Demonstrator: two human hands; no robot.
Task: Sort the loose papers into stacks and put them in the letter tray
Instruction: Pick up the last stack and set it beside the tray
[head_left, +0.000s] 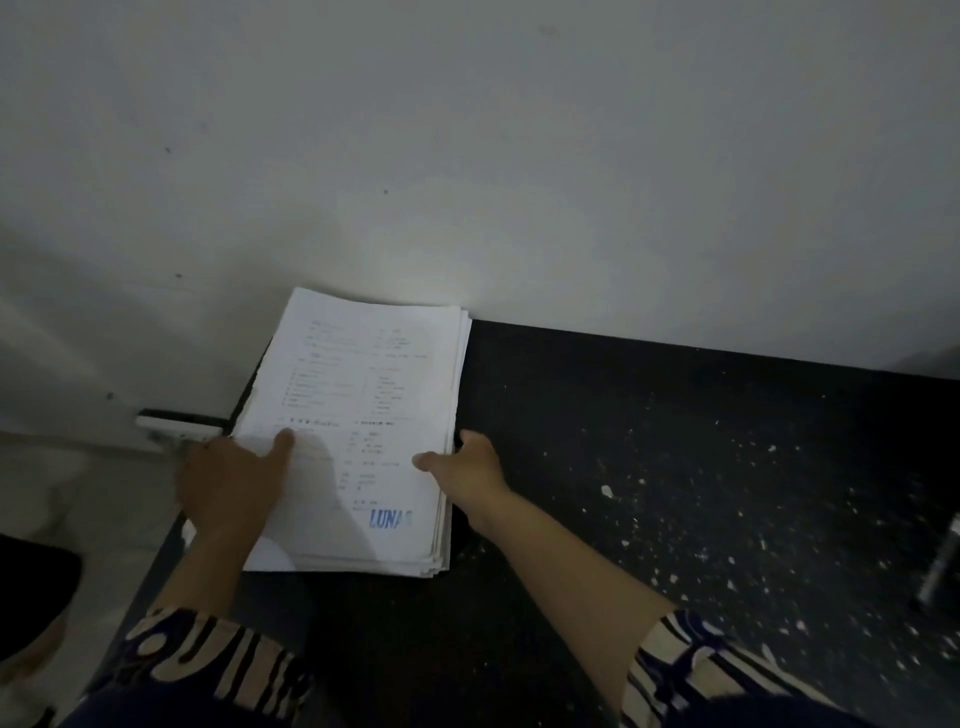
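Observation:
A stack of white printed papers (363, 405) lies at the left end of a dark speckled table (675, 467), against the wall. The top sheet carries blue letters near its lower right corner. My left hand (228, 483) grips the stack's left edge, its thumb lying on the top sheet. My right hand (467, 467) holds the right edge, thumb on top and fingers hidden below the sheets. No letter tray is in view.
A pale wall (467, 156) rises directly behind the table. A white bracket-like object (176, 423) sits at the table's left end. A dark slim object (940, 566) lies at the right edge. Pale floor shows at the left.

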